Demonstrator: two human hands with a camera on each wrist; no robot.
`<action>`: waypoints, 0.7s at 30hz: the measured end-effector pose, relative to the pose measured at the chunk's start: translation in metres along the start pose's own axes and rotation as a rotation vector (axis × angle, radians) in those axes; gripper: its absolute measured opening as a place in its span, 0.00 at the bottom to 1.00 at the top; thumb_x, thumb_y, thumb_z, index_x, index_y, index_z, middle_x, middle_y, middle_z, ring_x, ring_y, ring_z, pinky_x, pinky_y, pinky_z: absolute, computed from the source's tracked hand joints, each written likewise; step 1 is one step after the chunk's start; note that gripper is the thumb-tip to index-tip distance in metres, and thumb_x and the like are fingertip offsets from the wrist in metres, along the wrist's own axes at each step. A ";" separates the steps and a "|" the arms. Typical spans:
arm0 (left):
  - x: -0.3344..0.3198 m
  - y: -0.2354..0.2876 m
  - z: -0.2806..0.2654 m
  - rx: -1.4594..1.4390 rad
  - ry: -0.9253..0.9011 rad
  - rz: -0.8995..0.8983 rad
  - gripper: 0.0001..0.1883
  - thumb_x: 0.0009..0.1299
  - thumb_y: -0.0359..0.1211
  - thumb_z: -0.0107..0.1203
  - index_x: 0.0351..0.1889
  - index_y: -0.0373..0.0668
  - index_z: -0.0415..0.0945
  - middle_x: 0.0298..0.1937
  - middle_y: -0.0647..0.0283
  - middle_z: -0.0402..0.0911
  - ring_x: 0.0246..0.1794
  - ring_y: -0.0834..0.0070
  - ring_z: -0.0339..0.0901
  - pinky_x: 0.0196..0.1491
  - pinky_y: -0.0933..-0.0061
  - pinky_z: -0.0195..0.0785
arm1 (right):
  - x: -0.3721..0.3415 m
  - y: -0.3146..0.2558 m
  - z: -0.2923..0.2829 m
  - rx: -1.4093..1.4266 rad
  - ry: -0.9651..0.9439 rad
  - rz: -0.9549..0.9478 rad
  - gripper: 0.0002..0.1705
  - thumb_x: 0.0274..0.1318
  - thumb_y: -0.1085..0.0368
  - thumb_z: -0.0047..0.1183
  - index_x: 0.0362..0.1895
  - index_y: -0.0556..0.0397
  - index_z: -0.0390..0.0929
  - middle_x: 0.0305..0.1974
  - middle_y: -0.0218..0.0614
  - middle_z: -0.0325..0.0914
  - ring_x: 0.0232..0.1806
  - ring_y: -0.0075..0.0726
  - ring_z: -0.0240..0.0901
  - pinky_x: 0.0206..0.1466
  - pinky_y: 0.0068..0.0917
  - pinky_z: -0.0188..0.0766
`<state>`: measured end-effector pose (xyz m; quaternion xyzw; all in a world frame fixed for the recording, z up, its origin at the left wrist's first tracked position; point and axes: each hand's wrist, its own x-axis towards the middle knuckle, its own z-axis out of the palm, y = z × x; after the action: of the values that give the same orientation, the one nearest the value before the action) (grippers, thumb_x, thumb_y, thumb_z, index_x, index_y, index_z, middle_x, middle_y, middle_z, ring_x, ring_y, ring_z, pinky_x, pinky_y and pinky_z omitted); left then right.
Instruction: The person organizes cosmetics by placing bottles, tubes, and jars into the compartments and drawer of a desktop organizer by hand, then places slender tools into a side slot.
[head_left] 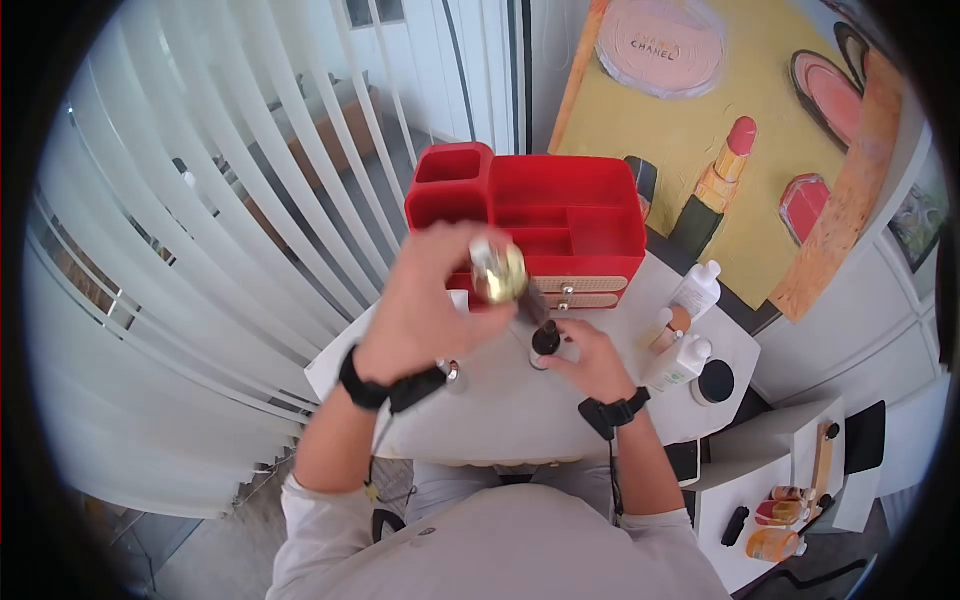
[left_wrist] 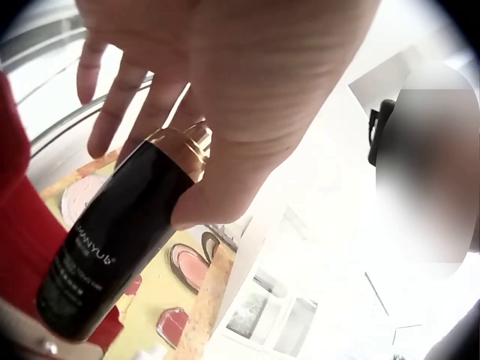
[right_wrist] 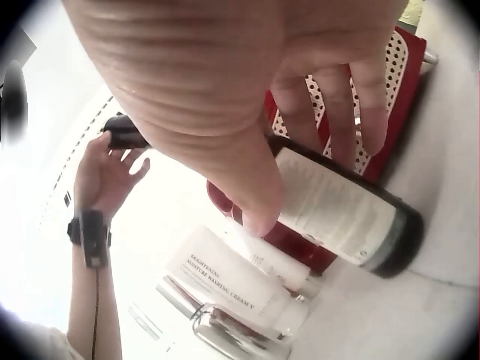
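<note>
With both hands part-closed, I am holding two bottles above the white table (head_left: 460,425): my left hand (head_left: 425,305) is pinching one gold-collared black bottle (left_wrist: 112,244), my right hand (head_left: 597,362) one dark labelled bottle (right_wrist: 337,210), lower. Beyond, one red organizer (head_left: 607,215) is standing partly behind my left hand; two white bottles (head_left: 697,292) are standing rightward.
</note>
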<state>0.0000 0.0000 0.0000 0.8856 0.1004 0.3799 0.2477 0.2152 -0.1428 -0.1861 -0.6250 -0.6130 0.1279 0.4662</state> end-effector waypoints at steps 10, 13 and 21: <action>0.156 -0.120 0.029 0.180 0.044 -0.122 0.26 0.54 0.41 0.75 0.48 0.40 0.82 0.38 0.54 0.87 0.41 0.54 0.85 0.46 0.61 0.78 | -0.015 -0.011 0.009 -0.036 0.054 0.077 0.35 0.57 0.67 0.69 0.68 0.55 0.72 0.52 0.50 0.81 0.49 0.59 0.81 0.53 0.43 0.79; 0.165 -0.132 0.039 0.412 -0.081 -0.190 0.26 0.57 0.42 0.75 0.49 0.39 0.81 0.47 0.52 0.88 0.49 0.54 0.86 0.54 0.60 0.78 | -0.020 -0.015 0.009 -0.072 0.066 0.071 0.35 0.57 0.68 0.69 0.68 0.53 0.71 0.50 0.49 0.82 0.46 0.60 0.81 0.50 0.44 0.79; 0.160 -0.174 0.049 0.202 -0.104 -0.253 0.34 0.59 0.47 0.73 0.59 0.41 0.75 0.53 0.48 0.87 0.56 0.47 0.84 0.60 0.56 0.76 | -0.017 -0.013 0.007 -0.076 0.006 0.067 0.34 0.58 0.68 0.69 0.67 0.54 0.71 0.50 0.51 0.82 0.46 0.60 0.82 0.51 0.44 0.80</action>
<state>0.1480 0.1894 -0.0188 0.9049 0.2356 0.2872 0.2079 0.1978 -0.1576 -0.1875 -0.6626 -0.5948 0.1183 0.4396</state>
